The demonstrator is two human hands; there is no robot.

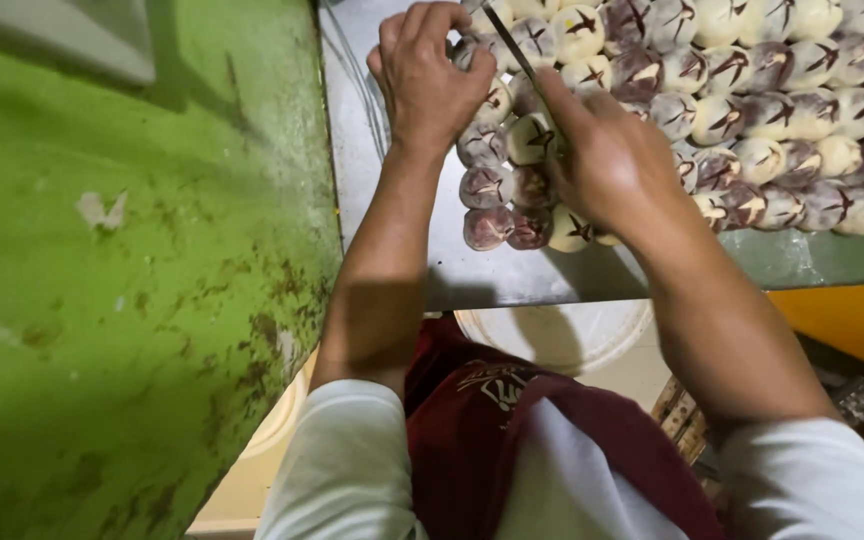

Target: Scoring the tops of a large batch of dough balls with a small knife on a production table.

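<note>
Green wall (pixel 132 300) fills your left side, stained and scuffed; one wall, nothing on it but a pale panel at the top corner.

Metal tabletop (pixel 392 230) next; one surface, its near edge running across mid-frame, a pale round tub lid (pixel 552 335) below it beside your dark red apron (pixel 472 420).

Dough balls (pixel 752 110) are packed in rows across the table, touching each other; I count roughly fifty in view, pale ones and purple-marbled ones mixed; an exact count isn't possible, since the rows run off the top and right edges and your hands cover some.

Progress, as a judgement: nearly every ball that shows a clear top already carries a dark star-shaped cut, so the scoring looks mostly done; the few at the near-left corner around your hands are where work sits now; a couple there look unmarked, but hard to tell under the shadow.

Two hands, both yours; left hand (pixel 432 75) is curled down over the balls at the left edge, fingers bent onto them, steadying rather than lifting; right hand (pixel 607 165) is clenched round one thin blade (pixel 508 42), whose tip points up and away over the rows.
</note>
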